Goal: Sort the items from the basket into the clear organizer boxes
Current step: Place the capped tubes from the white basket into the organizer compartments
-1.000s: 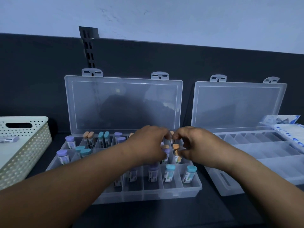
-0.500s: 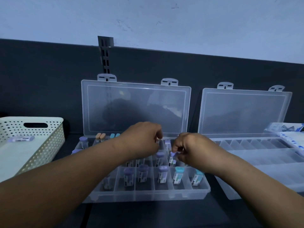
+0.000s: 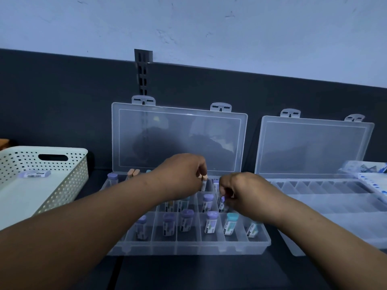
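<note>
Two hands: both are over the left organizer box (image 3: 188, 245), at its back and middle rows.
Left grip: your left hand (image 3: 182, 174) pinches an orange-capped vial (image 3: 204, 182) by its top, nearly upright, just above a back-row compartment.
Right grip: your right hand (image 3: 240, 193) has its fingers curled round a purple-capped vial (image 3: 221, 203) at the middle row; the fingertips themselves are partly hidden.
Step in hand: I judge that you are seating vials in compartments by cap colour, and that the sorting is well advanced.
Task's things: many vials already stand in the left box, purple and teal caps in the front row and orange caps at the back left. One flat labelled item (image 3: 34, 174) lies in the basket (image 3: 69, 174), well apart on your left. The right organizer box (image 3: 314, 197) stands open just beside the left one.
Next move: lower each vial straight down between the dividers and let go only when its base rests. The compartments are narrow, so a tilted vial could knock a neighbour. After that, the basket item probably needs a place.
Surface: the counter (image 3: 209, 273) is dark, and both lids stand up against a dark back panel (image 3: 62, 101).
Room: a pale wall (image 3: 188, 28) is above the panel, with a slotted rail (image 3: 143, 70) behind the left lid. The light is dim and bluish.
</note>
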`<act>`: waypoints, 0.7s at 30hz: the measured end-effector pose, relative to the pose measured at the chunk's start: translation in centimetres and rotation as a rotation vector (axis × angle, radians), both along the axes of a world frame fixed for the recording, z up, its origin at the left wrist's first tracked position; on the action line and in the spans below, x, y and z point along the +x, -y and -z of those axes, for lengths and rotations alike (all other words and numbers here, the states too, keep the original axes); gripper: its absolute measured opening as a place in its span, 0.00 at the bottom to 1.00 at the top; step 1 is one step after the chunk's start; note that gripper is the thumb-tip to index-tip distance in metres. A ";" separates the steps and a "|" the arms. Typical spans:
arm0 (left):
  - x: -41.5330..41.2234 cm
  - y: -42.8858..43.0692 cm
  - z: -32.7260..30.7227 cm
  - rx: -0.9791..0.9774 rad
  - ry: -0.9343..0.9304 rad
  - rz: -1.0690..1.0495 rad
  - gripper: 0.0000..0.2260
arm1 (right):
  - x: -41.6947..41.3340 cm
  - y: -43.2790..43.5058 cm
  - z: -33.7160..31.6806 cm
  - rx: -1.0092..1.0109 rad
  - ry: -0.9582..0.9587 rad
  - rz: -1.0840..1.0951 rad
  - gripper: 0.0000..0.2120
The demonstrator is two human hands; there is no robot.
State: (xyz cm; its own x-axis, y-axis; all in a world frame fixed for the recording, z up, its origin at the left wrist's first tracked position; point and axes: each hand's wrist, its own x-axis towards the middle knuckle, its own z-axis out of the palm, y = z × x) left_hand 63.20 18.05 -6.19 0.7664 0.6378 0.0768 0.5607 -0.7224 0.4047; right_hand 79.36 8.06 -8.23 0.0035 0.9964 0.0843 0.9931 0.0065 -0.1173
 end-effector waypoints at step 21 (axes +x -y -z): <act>3.3 -1.8 0.8 0.093 -0.030 -0.041 0.10 | 2.4 -4.9 -1.4 -0.091 -0.027 0.086 0.09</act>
